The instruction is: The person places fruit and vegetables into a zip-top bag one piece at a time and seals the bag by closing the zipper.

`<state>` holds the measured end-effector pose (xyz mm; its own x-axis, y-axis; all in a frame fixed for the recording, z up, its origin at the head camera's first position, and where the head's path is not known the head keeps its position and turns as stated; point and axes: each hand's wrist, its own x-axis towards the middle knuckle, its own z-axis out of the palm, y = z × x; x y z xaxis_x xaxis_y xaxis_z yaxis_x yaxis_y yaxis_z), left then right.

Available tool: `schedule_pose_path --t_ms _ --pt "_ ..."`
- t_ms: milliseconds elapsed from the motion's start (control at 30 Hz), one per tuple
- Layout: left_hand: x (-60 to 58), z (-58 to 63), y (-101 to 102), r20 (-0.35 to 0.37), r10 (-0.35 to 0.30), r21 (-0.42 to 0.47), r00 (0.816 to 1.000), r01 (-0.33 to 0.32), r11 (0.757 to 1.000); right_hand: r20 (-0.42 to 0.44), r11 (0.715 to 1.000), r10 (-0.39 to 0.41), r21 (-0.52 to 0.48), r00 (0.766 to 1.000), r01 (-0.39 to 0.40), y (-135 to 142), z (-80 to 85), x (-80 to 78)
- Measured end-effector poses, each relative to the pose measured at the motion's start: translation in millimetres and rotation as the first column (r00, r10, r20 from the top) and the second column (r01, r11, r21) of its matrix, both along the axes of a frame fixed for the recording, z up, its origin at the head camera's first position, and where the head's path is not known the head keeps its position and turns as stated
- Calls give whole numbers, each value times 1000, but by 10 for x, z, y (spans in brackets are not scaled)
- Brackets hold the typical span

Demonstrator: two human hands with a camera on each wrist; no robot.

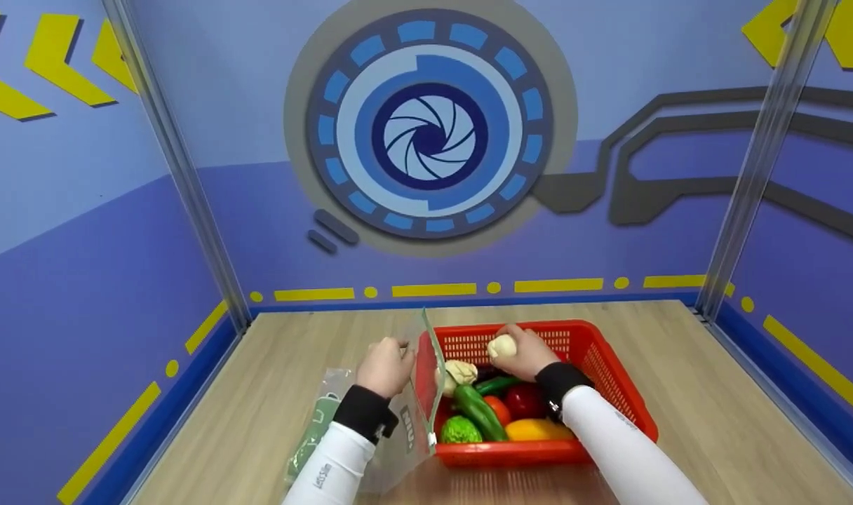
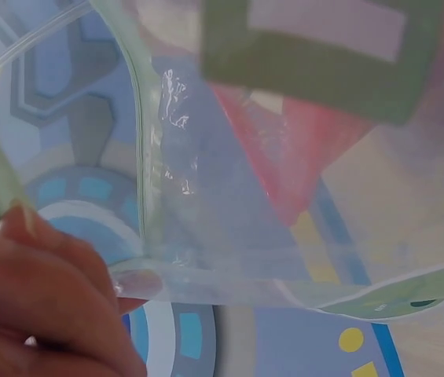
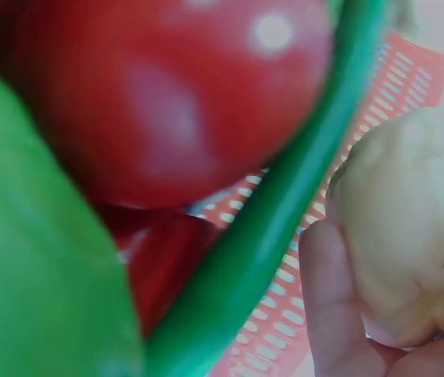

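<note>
My left hand (image 1: 386, 366) pinches the rim of a clear zip bag (image 1: 397, 456) with a pale green edge and a white slider. The bag stands upright, its mouth open toward the red basket (image 1: 511, 459). Over the back of that basket, my right hand (image 1: 530, 356) holds a cream-coloured, lumpy garlic bulb (image 1: 501, 346). In the right wrist view, fingers (image 3: 332, 290) curl round the garlic bulb (image 3: 410, 228). The left wrist view shows the left fingers (image 2: 41, 290) at the bag's edge; the fingertips are partly hidden.
Inside the basket lie a long green vegetable (image 1: 479, 412), a bumpy green one (image 1: 461, 429), a yellow one (image 1: 537, 430), a dark red one (image 1: 525, 401), a red tomato (image 1: 497, 409) and a pale, leafy-looking piece (image 1: 461, 372). A flat green-printed bag (image 1: 321, 421) lies left of the left forearm.
</note>
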<state>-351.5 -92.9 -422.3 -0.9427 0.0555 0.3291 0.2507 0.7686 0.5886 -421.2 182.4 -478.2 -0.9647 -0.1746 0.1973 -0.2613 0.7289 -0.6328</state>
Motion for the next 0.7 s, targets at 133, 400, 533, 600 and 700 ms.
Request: schedule_pose_path --t_ms 133,400,533,600,700 --pt "1 -6 2 10 4 8 1000 -4 1000 -12 998 6 -63 1000 -7 -10 107 -10" --pt "-8 -16 1 5 8 11 1000 -8 1000 -21 969 60 -237 998 -64 -177 352 93" --pt "-12 -11 9 20 6 18 1000 -6 1000 -30 949 132 -283 991 -135 -357 492 226" --pt "-18 -9 13 16 3 13 1000 -4 1000 -40 935 195 -295 980 -198 -450 550 300" --pt "-26 -2 22 4 -3 -3 1000 3 1000 -54 899 285 -332 957 -286 -576 620 416"
